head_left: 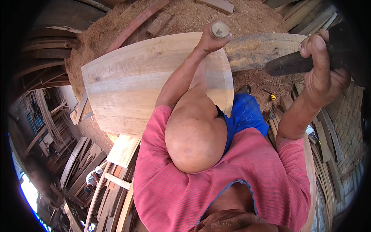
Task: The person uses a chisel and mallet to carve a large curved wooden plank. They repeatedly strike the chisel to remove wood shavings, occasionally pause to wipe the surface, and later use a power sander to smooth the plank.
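My left hand is wrapped round an upright wooden handle, seen end-on; whatever part lies below the fist is hidden. That fist is above the far right end of a broad, pale wooden panel with a curved edge. Raised at the right, my right hand grips a dark, mallet-like tool. One blunt end of it points left, while its bulky part runs into the dark picture rim. My bent bare leg rests over the panel.
A rough plank extends right from behind the panel. Wood shavings and offcuts cover the ground. A yellow tape measure lies at right. Stacked timber stands on both sides. Another person is at far lower left.
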### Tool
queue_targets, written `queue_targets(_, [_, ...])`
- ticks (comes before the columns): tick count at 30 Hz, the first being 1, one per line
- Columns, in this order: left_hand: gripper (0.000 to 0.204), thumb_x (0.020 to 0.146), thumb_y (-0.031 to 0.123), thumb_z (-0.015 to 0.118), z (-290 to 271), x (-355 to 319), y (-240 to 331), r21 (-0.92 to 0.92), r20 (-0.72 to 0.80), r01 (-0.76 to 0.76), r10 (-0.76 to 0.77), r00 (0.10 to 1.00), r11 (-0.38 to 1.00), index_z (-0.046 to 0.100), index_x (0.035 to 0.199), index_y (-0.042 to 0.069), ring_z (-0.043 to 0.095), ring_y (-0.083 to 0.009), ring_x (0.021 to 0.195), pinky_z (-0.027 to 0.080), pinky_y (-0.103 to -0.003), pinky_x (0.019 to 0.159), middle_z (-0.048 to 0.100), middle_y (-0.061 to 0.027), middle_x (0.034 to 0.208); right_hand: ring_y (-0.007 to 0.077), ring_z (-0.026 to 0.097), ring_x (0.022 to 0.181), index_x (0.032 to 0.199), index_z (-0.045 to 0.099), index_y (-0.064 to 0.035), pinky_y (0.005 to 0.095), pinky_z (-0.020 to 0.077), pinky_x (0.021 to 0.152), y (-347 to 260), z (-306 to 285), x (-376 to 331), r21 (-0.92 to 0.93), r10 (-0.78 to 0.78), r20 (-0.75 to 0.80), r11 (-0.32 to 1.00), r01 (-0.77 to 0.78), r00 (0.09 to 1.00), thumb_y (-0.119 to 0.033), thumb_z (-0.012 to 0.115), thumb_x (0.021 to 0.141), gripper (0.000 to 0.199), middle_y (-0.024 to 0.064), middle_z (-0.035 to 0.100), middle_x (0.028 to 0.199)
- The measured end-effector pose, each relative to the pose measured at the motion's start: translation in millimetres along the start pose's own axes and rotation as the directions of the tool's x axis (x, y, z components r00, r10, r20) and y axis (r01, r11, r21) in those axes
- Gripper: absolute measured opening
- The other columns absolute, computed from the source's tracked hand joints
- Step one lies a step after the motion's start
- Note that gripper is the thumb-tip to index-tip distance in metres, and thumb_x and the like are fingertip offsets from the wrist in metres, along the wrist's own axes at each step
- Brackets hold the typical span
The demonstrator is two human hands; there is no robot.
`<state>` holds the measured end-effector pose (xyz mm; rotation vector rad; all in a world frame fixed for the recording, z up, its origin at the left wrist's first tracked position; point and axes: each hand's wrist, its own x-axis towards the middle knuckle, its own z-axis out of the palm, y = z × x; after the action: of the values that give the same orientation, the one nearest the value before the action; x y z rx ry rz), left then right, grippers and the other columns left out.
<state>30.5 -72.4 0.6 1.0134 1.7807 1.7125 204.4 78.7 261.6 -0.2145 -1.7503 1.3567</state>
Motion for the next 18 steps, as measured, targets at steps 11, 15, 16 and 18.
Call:
queue_targets(11, [0.020, 0.082, 0.011, 0.081, -10, 0, 0, 0.045, 0.007, -0.023, 0.022, 1.000, 0.999, 0.061, 0.084, 0.008, 0.055, -0.0084, 0.071, 0.049, -0.028, 0.065, 0.060, 0.0024, 0.077, 0.0195, 0.058, 0.068, 0.104, 0.065, 0.0089, 0.0371, 0.0517, 0.066, -4, 0, 7, 0.020, -0.040, -0.032, 0.999, 0.041, 0.999, 0.004, 0.065, 0.094, 0.011, 0.0135, 0.062, 0.077])
queue_targets(15, [0.021, 0.080, 0.011, 0.081, -8, -3, -1, 0.057, 0.034, 0.053, -0.055, 0.998, 0.997, 0.061, 0.087, 0.007, 0.058, -0.0084, 0.075, 0.050, -0.029, 0.069, 0.062, 0.0012, 0.080, 0.0181, 0.061, 0.071, 0.105, 0.067, 0.0070, 0.0369, 0.0530, 0.069, 11, 2, -4, -0.357, -0.020, -0.017, 0.934, 0.013, 1.000, -0.001, 0.069, 0.094, 0.015, 0.0137, 0.066, 0.083])
queue_targets(16, [0.023, 0.079, 0.011, 0.081, -10, -6, -7, 0.089, 0.057, 0.057, -0.063, 0.996, 0.994, 0.062, 0.092, 0.007, 0.060, -0.0088, 0.079, 0.052, -0.029, 0.072, 0.066, -0.0001, 0.085, 0.0182, 0.063, 0.071, 0.104, 0.069, 0.0057, 0.0372, 0.0535, 0.070, 34, 3, -18, -0.514, -0.124, 0.061, 0.847, 0.138, 0.990, -0.006, 0.071, 0.093, 0.016, 0.0132, 0.067, 0.083])
queue_targets(18, [0.029, 0.078, 0.011, 0.081, -12, -11, -10, 0.072, 0.052, 0.036, -0.040, 0.998, 0.997, 0.065, 0.101, 0.005, 0.064, -0.0098, 0.086, 0.054, -0.029, 0.079, 0.070, -0.0021, 0.093, 0.0228, 0.067, 0.071, 0.096, 0.073, 0.0017, 0.0398, 0.0546, 0.072, 70, 22, -41, -0.597, -0.093, 0.214, 0.775, 0.206, 0.972, -0.016, 0.074, 0.091, 0.019, 0.0130, 0.070, 0.082])
